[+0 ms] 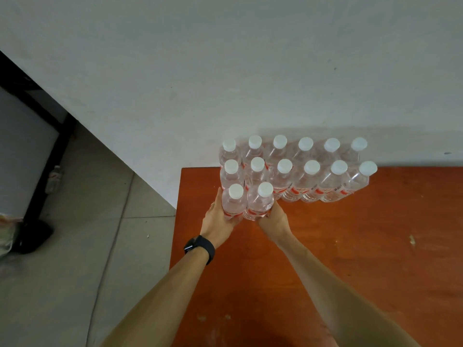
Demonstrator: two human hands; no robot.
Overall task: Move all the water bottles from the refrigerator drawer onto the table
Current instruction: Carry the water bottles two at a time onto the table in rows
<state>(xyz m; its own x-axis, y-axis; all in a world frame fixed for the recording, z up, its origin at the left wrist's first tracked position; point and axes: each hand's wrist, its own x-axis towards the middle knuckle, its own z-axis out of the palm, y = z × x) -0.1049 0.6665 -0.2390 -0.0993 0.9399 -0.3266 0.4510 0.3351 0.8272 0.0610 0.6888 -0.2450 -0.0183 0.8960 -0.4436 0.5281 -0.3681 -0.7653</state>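
Several clear water bottles with white caps and red labels stand upright in two rows (310, 171) on the orange-brown table (350, 246), against the white wall. In front of them at the left end stand two more bottles side by side. My left hand (218, 221) grips the left bottle (234, 202) around its lower body. My right hand (274, 219) grips the right bottle (261, 201) the same way. Both bottles rest upright at the table's left edge, touching the row behind. A black watch sits on my left wrist. The refrigerator drawer is out of view.
The table's left edge (179, 209) drops to a grey tiled floor (87, 234). A dark-framed piece of furniture (30, 136) stands at the far left, with one bottle (53, 177) on the floor beside it. Bare tabletop lies to the right and in front.
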